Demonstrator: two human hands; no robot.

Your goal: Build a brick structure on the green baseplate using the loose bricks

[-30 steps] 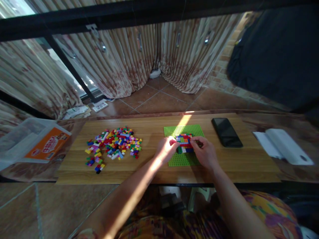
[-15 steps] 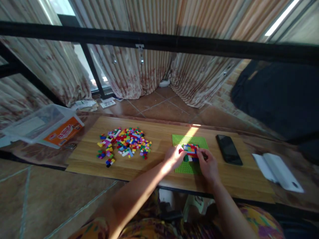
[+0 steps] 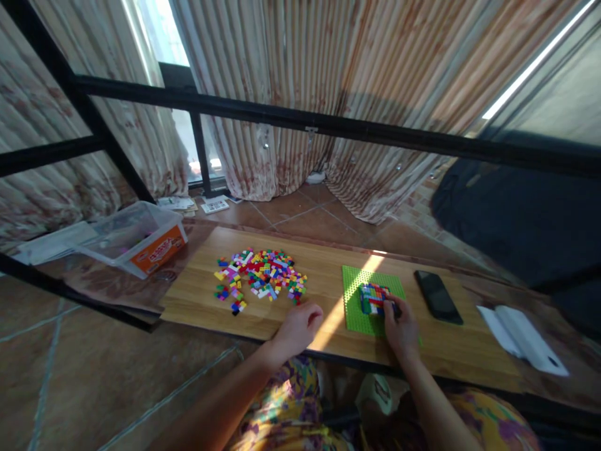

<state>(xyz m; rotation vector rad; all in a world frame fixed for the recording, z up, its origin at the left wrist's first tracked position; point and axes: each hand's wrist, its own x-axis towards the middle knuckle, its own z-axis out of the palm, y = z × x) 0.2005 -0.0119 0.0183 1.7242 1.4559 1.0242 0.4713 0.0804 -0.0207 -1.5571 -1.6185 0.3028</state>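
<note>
A small build of coloured toy bricks point(image 3: 372, 298) lies on a green studded baseplate point(image 3: 354, 322). My right hand point(image 3: 402, 331) is at the right edge of this build, thumb and fingers closed around that side and partly hiding it. My left hand point(image 3: 297, 327) is over the front part of the wooden board, apart from the baseplate. Its fingers are curled in, and anything inside them is hidden. Beyond it spreads a loose pile of small coloured toy bricks point(image 3: 267, 270).
A black phone point(image 3: 438, 297) lies right of the baseplate on the wooden board point(image 3: 323, 250). A white object point(image 3: 526, 338) is farther right. At the left stands a clear plastic box point(image 3: 136, 235) with an orange label. A black metal bar point(image 3: 263, 114) crosses beyond the board.
My left hand has left the brick build and moved left and nearer to me. My right hand stays at the build's right side. The camera's view has shifted and tilted.
</note>
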